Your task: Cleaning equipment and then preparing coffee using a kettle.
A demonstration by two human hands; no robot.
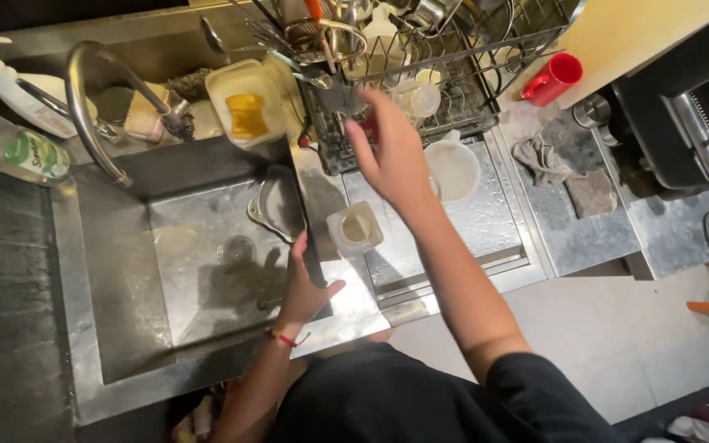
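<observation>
Steel sink (125,328) sits at the counter's left; the left hand (304,289) rests on its right rim, fingers loosely spread, steadying; the right hand (391,156), spread and holding nothing, reaches toward the dish rack (453,90), whose slots keep wet ware draining.

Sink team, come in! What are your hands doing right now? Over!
Left hand resting on sink edge, empty. Right hand open, reaching at dish rack. Cup on drainboard between them.
</observation>
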